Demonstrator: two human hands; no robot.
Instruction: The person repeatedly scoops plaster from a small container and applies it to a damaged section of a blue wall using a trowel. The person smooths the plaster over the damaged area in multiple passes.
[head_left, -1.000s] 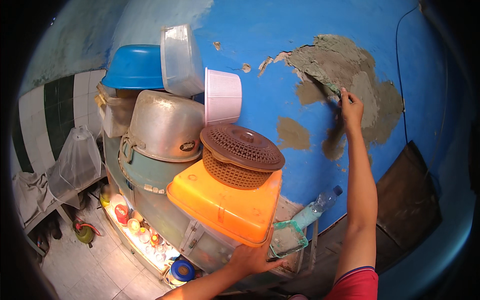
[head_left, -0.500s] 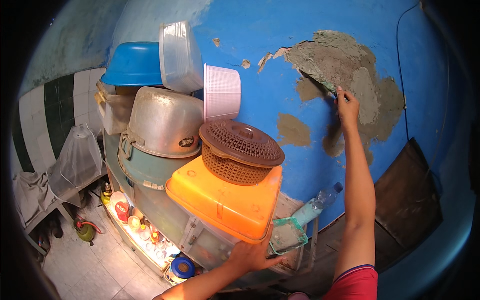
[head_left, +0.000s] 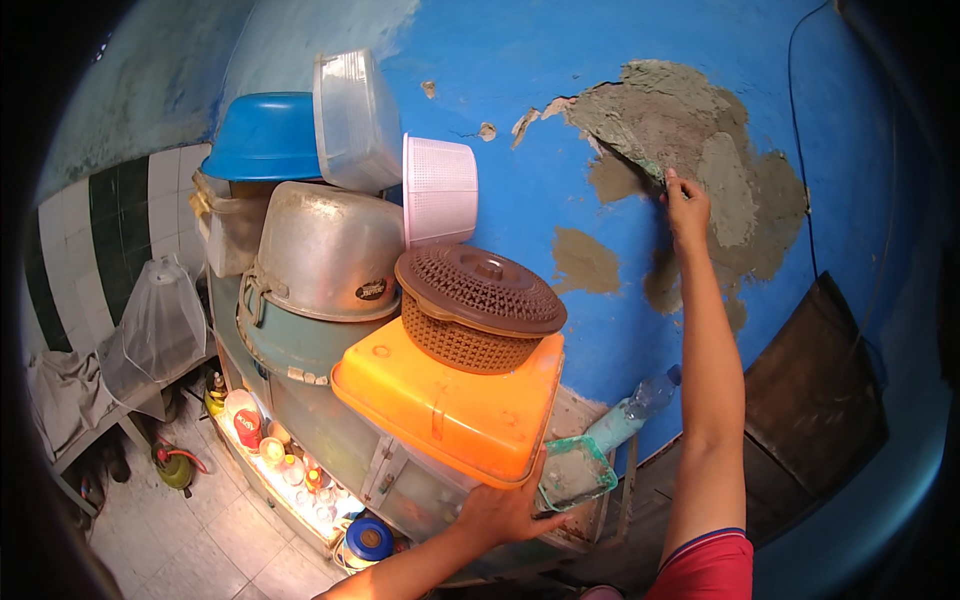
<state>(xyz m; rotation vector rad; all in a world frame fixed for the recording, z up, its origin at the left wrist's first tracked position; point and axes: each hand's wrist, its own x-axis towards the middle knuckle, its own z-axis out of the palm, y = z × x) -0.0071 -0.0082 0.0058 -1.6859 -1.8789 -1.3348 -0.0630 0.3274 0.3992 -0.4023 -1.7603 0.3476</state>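
My right hand [head_left: 688,205] is raised against the blue wall [head_left: 500,70], shut on a small trowel [head_left: 640,160]. The blade lies on the left edge of a wet grey mortar patch [head_left: 720,120]. Lower down, my left hand [head_left: 505,512] grips the near edge of a green see-through tray [head_left: 578,470], just under the corner of an orange tub [head_left: 450,405]. What the tray contains I cannot make out.
Stacked left of the patch are a brown lidded basket [head_left: 478,305], pink basket [head_left: 440,190], metal basin [head_left: 330,250], blue basin [head_left: 265,135] and clear box [head_left: 355,120]. A plastic bottle [head_left: 637,410] and dark board [head_left: 815,390] lean on the wall. Jars line a lit shelf [head_left: 280,460].
My right hand has slid the trowel up and to the left along the mortar patch. My left hand stays on the green tray.
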